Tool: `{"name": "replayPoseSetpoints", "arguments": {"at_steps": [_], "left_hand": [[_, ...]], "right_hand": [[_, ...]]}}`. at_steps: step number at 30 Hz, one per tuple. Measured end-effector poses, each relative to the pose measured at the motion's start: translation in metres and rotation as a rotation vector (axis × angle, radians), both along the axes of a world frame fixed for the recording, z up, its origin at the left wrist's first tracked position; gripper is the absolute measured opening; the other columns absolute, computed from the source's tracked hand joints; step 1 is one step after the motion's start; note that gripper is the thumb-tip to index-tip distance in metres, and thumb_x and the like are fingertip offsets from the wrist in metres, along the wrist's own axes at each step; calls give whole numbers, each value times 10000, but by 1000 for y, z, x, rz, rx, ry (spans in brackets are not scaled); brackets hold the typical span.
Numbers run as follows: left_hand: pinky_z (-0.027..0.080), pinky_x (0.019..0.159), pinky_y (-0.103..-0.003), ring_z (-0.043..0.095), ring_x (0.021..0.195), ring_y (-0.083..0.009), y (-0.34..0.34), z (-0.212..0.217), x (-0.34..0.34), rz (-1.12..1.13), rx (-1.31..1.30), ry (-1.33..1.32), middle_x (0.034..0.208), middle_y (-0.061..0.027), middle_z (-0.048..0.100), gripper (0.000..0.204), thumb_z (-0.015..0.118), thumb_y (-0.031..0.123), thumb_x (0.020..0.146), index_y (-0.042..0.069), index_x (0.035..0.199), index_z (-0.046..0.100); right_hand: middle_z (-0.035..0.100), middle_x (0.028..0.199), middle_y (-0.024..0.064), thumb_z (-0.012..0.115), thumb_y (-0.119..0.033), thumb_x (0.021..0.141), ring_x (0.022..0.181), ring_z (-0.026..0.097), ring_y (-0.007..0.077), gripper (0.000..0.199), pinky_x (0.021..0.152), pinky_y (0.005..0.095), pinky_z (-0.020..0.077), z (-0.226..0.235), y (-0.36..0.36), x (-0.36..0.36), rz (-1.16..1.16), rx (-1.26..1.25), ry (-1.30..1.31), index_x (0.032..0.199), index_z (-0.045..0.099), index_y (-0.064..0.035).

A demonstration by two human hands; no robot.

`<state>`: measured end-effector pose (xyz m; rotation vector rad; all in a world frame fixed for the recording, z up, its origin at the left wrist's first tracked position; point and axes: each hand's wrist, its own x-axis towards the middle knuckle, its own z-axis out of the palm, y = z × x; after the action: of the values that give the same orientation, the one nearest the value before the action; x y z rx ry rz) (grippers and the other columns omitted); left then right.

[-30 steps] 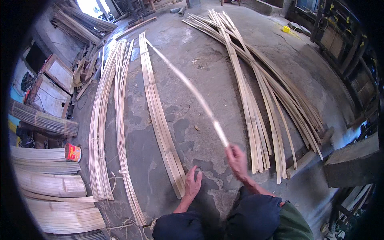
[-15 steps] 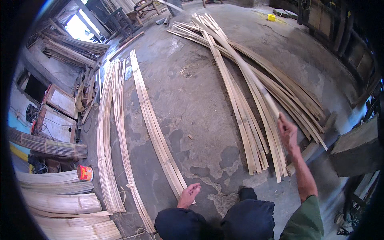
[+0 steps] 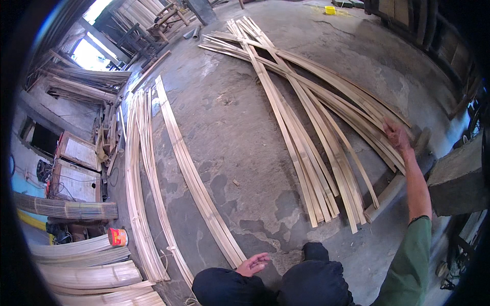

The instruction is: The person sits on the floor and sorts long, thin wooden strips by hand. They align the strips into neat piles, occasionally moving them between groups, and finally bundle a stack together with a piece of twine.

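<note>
My right hand [image 3: 397,135] is stretched out over the right-hand pile of long, flat bamboo strips [image 3: 352,113], close to their near ends. Its fingers look apart, slightly blurred, with no strip seen in them. My left hand [image 3: 253,264] rests by my knee, fingers extended, beside the near end of a narrow row of strips [image 3: 196,188]. Between the hands lies a fanned group of strips [image 3: 291,137], crossing the right-hand pile at the far end. One loose strip [image 3: 352,153] lies apart at this group's right side.
Tied bundles of thin strips [image 3: 135,188] lie along the left. Wider slat stacks [image 3: 92,275] and a red tin [image 3: 118,236] are at the lower left. A concrete block [image 3: 457,178] stands at the right, near a round pole [image 3: 390,196]. A yellow container [image 3: 330,10] sits far back.
My right hand has let go of the long strip, which now lies with the middle group, and has moved right over the other pile. The left hand stays low by the row's end.
</note>
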<state>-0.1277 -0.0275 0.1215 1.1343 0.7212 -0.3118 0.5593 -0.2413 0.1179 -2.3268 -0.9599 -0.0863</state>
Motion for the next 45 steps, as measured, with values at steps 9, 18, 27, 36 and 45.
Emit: {"name": "replayPoseSetpoints", "arguments": {"at_steps": [9,18,27,36,45], "left_hand": [[370,1041,-333,470,1225,-180,-7,28,-5,-27,-112,-7,1394,-79,457,627,601,156,936,79,1483,305],[409,1001,-333,487,1192,-170,-13,11,-32,55,-44,-93,1352,-72,490,592,615,159,939,91,1463,349],[474,825,-419,588,926,-344,8,-50,-75,405,1243,371,970,-187,590,294,611,175,868,7,1106,579],[452,838,-482,546,1011,-374,11,-82,-66,436,1306,558,1057,-176,538,308,604,190,862,46,1121,524],[456,820,-478,553,1008,-362,13,-78,-71,419,1281,504,1087,-174,532,397,600,182,870,30,1216,479]], "right_hand": [[648,1068,210,502,-354,968,979,631,348,358,836,432,478,21,4,45,-113,-441,-83,1270,600,-188],[462,1398,220,444,-310,997,1303,410,381,459,1088,476,311,-73,3,78,-136,-580,-176,1339,493,-8],[618,895,20,492,-228,1010,742,579,98,290,672,268,501,-83,162,-274,465,117,757,1212,583,-41],[653,911,126,567,-230,962,770,657,177,319,689,303,557,-90,216,-584,680,-242,1373,1158,542,21],[640,848,77,598,-270,938,711,620,156,345,655,290,522,-130,229,-590,809,-307,1167,1142,528,-1]]}}
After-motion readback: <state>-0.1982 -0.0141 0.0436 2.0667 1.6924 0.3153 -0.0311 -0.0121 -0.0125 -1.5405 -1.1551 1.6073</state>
